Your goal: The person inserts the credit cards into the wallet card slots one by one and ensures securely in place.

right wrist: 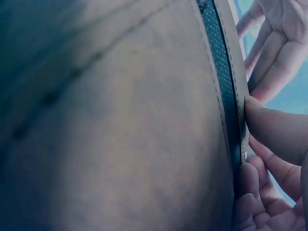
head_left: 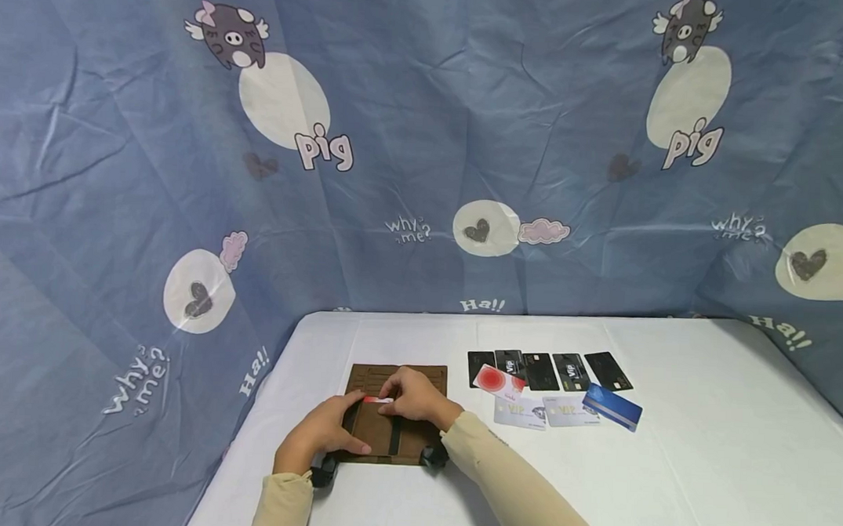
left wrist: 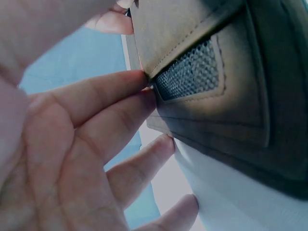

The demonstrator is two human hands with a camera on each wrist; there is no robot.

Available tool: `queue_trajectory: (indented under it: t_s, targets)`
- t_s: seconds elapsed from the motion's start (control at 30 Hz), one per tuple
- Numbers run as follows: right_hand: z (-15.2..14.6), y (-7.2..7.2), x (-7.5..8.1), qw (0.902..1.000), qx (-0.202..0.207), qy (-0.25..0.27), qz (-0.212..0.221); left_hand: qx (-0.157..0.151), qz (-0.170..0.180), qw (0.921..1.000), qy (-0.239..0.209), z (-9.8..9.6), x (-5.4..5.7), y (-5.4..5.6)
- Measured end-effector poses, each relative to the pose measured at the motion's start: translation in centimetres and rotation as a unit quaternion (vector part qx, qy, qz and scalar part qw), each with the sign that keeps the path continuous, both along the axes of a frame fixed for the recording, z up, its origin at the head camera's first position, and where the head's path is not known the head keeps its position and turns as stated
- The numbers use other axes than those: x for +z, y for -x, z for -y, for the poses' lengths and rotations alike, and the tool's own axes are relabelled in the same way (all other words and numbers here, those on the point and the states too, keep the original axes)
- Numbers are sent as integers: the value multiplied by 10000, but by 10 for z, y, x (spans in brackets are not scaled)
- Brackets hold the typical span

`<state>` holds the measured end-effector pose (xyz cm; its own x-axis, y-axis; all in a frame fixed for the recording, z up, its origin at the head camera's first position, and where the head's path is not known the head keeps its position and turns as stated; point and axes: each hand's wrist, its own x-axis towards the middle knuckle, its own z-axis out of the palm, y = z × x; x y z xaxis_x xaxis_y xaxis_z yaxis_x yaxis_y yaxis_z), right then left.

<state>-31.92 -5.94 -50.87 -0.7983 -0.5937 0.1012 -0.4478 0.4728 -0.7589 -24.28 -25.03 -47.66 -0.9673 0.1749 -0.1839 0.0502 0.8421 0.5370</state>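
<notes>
A brown wallet (head_left: 411, 448) lies spread on the table, with a stitched pocket and a woven dark strip (left wrist: 190, 72) in the left wrist view. Between the thumb and fingers of my right hand (head_left: 416, 394) is a red and white card (head_left: 376, 400), pinched at the pocket's upper edge; most of the card is hidden. My left hand (head_left: 327, 426) rests at the wallet's left side. Its fingers (left wrist: 113, 98) are extended, with the tips touching the pocket's edge, and its thumb lies over the wallet's lower left part.
Right of the wallet lie several black cards (head_left: 540, 372) in a row. In front of them are a red and white card (head_left: 499, 382), two silver VIP cards (head_left: 521, 412) and a blue card (head_left: 613, 406). A patterned blue curtain (head_left: 407, 278) hangs behind the white table (head_left: 703, 456).
</notes>
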Motion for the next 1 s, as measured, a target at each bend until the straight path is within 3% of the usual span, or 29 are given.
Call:
queue_trajectory:
  t_s: [0.23, 0.5, 1.0]
  targets:
    - [-1, -1, 3, 9999, -10, -83, 113, -172, 3, 9998, 118, 1, 2, -2]
    - [-3, 0, 3, 9999, 42, -75, 131, -140, -107, 9993, 335, -1, 4, -2]
    - [1, -1, 3, 9984, 108, 45, 553, -73, -16, 9987, 509, 2, 3, -2]
